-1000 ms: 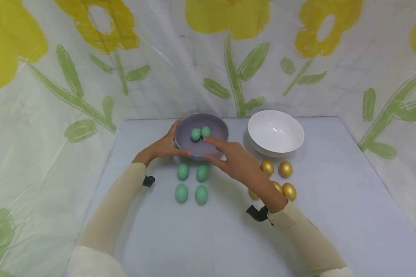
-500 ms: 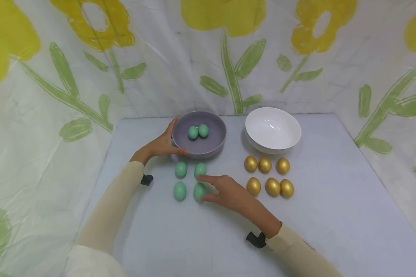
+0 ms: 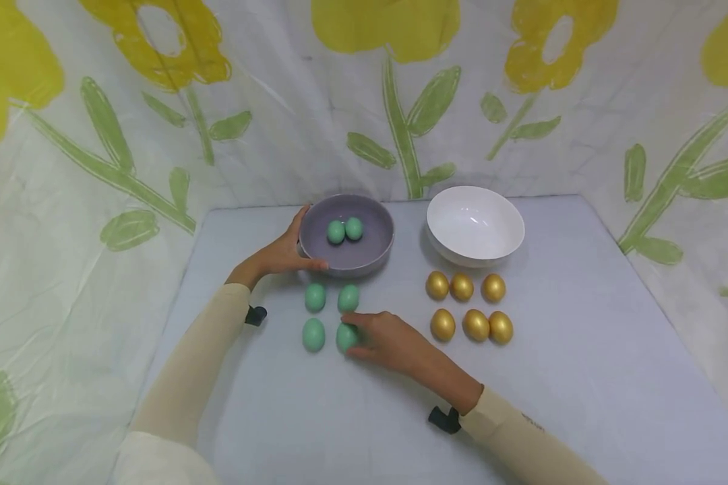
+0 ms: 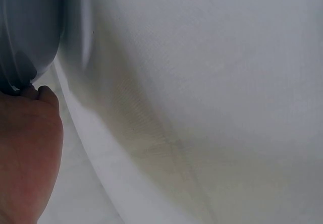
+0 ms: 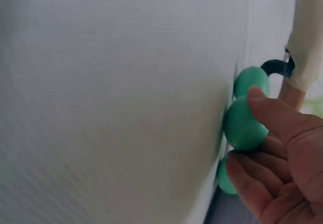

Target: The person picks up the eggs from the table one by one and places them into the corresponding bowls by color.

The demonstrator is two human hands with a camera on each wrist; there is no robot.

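Note:
A purple-grey bowl point(image 3: 370, 249) stands at the back of the table with two green eggs point(image 3: 336, 232) inside. My left hand point(image 3: 279, 256) grips its left side, thumb at the front rim and fingers round the back. The left wrist view catches only part of the bowl point(image 4: 30, 27) and the hand point(image 4: 30, 153) beneath it. In front of the bowl, green eggs lie in two short rows. My right hand point(image 3: 388, 340) has thumb and fingers round the nearer right green egg point(image 3: 343, 338). In the right wrist view this green egg point(image 5: 244, 125) sits between the thumb and fingertips.
To the right stands a white bowl point(image 3: 476, 225) with nothing visible inside. Several golden eggs point(image 3: 443, 325) lie before it in two rows. A flower-printed curtain point(image 3: 315, 135) hangs behind the table point(image 3: 279, 424) and along its sides.
My right hand has come back from over the purple-grey bowl toward the front and closed its fingers round the nearer right green egg. The left hand stays on the bowl.

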